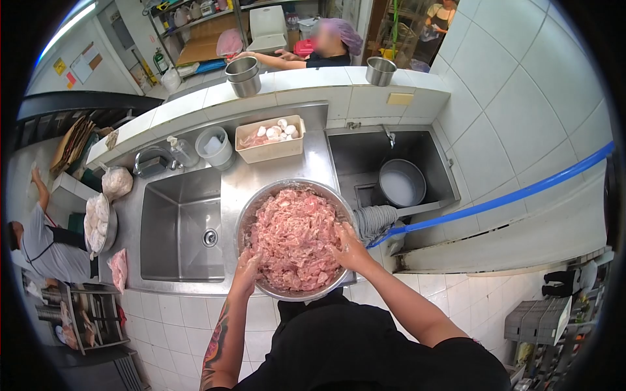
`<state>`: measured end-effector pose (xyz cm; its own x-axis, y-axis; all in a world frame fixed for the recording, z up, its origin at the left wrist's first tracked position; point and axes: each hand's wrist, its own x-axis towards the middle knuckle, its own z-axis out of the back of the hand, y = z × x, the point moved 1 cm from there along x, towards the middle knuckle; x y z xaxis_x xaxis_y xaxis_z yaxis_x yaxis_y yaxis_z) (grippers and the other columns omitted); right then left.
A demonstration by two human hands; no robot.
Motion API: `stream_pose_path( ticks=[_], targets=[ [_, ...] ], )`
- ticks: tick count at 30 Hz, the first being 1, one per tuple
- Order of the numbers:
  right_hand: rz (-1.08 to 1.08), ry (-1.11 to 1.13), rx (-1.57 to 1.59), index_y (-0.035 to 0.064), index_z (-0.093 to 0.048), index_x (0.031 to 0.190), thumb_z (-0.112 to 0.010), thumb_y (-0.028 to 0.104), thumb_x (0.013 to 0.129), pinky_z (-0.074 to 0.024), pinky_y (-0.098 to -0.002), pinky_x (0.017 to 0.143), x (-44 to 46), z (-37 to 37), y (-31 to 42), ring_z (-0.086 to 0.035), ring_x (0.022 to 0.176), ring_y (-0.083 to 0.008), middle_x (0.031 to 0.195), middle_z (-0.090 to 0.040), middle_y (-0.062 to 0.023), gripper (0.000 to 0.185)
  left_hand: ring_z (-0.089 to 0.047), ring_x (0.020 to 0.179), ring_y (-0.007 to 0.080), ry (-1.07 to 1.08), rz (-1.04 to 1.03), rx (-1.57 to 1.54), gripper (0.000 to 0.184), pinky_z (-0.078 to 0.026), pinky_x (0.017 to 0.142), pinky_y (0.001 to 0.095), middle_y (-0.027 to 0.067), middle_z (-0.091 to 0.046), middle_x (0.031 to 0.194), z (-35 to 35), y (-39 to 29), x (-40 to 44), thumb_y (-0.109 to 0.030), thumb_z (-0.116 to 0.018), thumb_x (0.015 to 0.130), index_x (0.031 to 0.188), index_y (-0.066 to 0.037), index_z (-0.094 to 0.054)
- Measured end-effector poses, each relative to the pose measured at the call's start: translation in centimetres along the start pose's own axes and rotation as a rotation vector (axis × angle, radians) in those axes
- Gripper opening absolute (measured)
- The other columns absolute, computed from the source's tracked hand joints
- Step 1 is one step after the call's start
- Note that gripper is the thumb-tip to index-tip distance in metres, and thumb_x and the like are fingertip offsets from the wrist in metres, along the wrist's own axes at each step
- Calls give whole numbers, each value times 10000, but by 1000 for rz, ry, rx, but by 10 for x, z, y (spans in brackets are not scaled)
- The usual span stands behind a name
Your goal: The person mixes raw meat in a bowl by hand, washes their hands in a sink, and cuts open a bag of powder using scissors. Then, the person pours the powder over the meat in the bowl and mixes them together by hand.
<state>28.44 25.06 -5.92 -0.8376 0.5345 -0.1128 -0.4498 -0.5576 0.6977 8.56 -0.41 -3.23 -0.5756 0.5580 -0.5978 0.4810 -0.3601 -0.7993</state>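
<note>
A large round metal bowl [312, 184] heaped with raw, pale pink cut meat [293, 238] is in front of my body, overlapping the front edge of the steel counter. My left hand [246, 268] grips the bowl's lower left side, its fingers across the rim and against the meat. On the opposite side my right hand [351, 249] holds the rim, thumb over the inside edge by the meat. The undersides of both hands are hidden. Just behind the bowl stands a beige rectangular tub [270, 151] containing white round pieces and pinkish meat.
To the left is a steel sink [181, 254]; a deeper basin [345, 156] with a pot of whitish liquid [402, 182] lies right. A grey mop head [375, 221] on a blue pole [508, 199] rests beside the bowl. Co-workers [332, 45] stand beyond the tiled ledge and at left.
</note>
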Motion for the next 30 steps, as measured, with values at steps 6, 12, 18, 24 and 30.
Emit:
stream_pose_path(
  ticks=[6,12,18,24,30],
  targets=[
    [-1,4,6,-12,-311,1488,-669,231,867,-308,-442,1163,0,-1,-1,-321,1411,-481,1518,-266,-361,757,-392,1392,358,4,-6,-9,763,-383,979,669,164,-367,1535,-2,-5,-1,-465,-583,970,1525,-60,-254],
    [-4,6,-1,-13,-314,1488,-683,244,867,-320,-440,1156,0,2,2,-333,1405,-479,1519,-271,-354,766,-345,1426,351,-43,-30,-6,881,-395,1009,612,166,-280,1590,2,-5,-5,-452,-616,959,1583,-69,-125],
    [112,-130,44,38,-330,1502,-699,261,870,-328,-446,1153,11,13,13,-330,1411,-462,1527,-292,-313,765,-349,1424,373,25,-125,-38,899,-386,1052,579,179,-257,1601,-4,-33,6,-475,-609,960,1582,-60,-111],
    [533,-289,93,167,-412,1486,-748,181,796,-311,-507,1154,63,58,119,-316,1420,-438,1535,-281,-268,768,-353,1420,395,163,-241,-408,919,-385,1071,575,232,-217,1599,-34,-133,69,-498,-577,968,1569,-22,-70],
    [886,-319,-68,282,-536,1400,-767,105,713,-214,-582,1180,108,78,198,-225,1470,-428,1562,-242,-263,746,-502,1160,301,153,-325,-639,724,-452,953,550,167,-411,1371,-52,-203,122,-531,-636,922,1488,-187,-345]
  ],
)
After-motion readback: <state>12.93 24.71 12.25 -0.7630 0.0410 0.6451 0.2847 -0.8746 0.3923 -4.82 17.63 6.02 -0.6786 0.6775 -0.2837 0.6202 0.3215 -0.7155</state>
